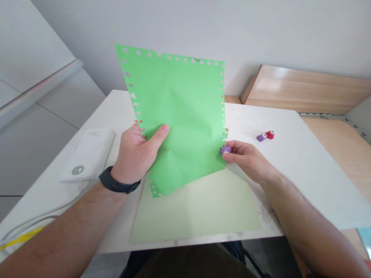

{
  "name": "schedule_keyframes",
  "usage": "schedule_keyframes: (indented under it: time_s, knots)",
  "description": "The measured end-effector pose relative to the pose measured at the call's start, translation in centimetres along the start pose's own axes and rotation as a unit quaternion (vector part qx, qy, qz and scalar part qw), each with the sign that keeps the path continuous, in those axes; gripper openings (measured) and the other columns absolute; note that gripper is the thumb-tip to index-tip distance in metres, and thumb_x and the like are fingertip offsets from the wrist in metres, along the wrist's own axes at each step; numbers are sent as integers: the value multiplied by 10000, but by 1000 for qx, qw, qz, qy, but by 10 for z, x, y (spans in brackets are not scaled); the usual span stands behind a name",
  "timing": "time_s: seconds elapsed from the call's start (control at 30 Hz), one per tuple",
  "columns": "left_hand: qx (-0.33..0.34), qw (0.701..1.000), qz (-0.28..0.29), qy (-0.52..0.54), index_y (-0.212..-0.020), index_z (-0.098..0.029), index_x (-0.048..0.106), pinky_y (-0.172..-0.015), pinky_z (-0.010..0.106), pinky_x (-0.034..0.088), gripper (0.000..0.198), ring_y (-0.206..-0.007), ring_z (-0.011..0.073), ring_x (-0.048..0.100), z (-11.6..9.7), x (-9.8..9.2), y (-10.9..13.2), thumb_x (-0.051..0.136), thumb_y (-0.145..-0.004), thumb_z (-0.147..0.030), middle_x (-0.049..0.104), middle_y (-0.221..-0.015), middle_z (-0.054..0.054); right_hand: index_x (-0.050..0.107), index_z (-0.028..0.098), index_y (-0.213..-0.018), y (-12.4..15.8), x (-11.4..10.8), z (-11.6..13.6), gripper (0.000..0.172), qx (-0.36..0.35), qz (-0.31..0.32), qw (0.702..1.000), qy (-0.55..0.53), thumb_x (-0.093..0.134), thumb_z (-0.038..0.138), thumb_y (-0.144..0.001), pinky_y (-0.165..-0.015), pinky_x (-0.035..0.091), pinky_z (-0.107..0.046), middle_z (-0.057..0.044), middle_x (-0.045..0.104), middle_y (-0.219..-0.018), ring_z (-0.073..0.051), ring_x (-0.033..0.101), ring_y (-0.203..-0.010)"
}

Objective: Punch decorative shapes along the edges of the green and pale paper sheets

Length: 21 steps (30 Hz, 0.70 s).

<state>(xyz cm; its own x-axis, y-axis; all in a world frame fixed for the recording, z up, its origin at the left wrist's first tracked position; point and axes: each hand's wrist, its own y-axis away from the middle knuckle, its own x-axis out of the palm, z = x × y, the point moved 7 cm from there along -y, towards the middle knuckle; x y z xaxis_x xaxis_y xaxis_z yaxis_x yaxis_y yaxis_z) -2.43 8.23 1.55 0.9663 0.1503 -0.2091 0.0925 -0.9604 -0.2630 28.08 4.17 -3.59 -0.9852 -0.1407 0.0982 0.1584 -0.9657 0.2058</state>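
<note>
My left hand point(136, 154) grips the left edge of a bright green paper sheet point(182, 112), thumb across its front, holding it upright over the table. Small shapes are punched out all along the sheet's edges. My right hand point(246, 158) pinches a small purple paper punch point(225, 150) against the sheet's right edge, near the lower corner. A black watch sits on my left wrist.
A pale green sheet point(197, 208) lies flat on the white table point(304, 166) under the raised one. A purple punch point(261, 137) and a red punch point(270, 134) lie at the right. A white device point(89, 154) with a cable rests at the left. A wooden surface point(307, 88) lies behind.
</note>
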Motion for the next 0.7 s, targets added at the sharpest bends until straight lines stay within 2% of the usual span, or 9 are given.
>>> schedule_keyframes:
  time_s: [0.33,0.5,0.7]
  knots:
    - [-5,1000,10,5,-1224,-298,777,-1121,518,574,403,-1230,318,709,2,2,0,768,-898,-535,764,-1320,31,782,213,-1025,0,1,2,345,2,-8,1000,3,939,351,-750,-776,467,-328,-7,712,-893,-151,584,-768]
    - [1,1000,6,1,-1211,-289,781,-1126,474,569,402,-1256,312,699,-2,2,0,790,-879,-514,766,-1316,38,784,213,-1013,-1,2,2,349,-1,-7,1000,6,942,364,-740,-766,476,-331,-11,720,-881,-156,588,-756]
    - [4,1000,11,-10,-1226,-291,782,-1157,515,542,407,-1261,322,692,-2,1,0,783,-888,-518,763,-1324,31,793,221,-1015,-1,2,2,345,-5,-7,1000,9,947,358,-738,-805,496,-348,-27,751,-934,-174,625,-805]
